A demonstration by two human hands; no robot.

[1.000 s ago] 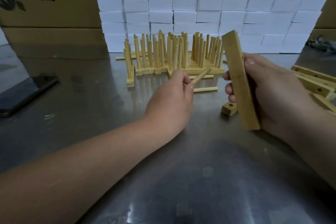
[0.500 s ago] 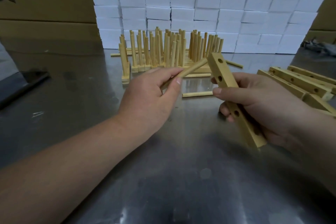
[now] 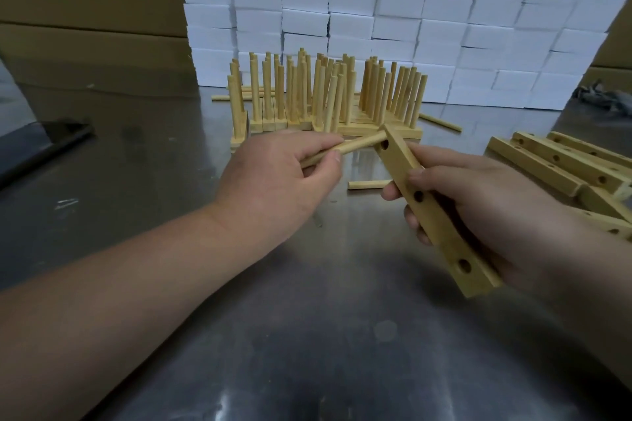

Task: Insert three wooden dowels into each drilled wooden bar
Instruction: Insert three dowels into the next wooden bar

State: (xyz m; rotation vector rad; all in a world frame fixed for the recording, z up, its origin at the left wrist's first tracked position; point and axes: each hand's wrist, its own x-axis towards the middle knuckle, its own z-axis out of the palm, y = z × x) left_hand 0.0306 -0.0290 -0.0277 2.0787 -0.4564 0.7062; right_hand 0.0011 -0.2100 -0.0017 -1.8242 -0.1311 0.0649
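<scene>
Your left hand (image 3: 273, 181) pinches one dowel (image 3: 355, 146) between thumb and fingertips, near its back end. The dowel lies nearly level, its far tip meeting the top hole of the drilled bar (image 3: 431, 212); how deep it sits cannot be told.

Your right hand (image 3: 478, 208) grips that bar, fingers wrapped behind and thumb laid on the drilled face between the top and middle holes. The bar is held tilted above the counter (image 3: 307, 335), upper end away from you. The middle and lower holes are open.

Behind the hands, a row of finished bars (image 3: 325, 96) stands on the counter with dowels upright (packed close, some leaning). One loose dowel (image 3: 369, 184) lies flat on the counter between the hands, and another (image 3: 441, 122) lies to the right of the finished row. A pile of drilled bars without dowels (image 3: 561, 161) lies on the counter at the right.

At the back is a wall of white boxes (image 3: 410, 27), with cardboard cartons (image 3: 85, 10) at the left. A dark flat object (image 3: 44, 143) sits at the counter's left edge.
</scene>
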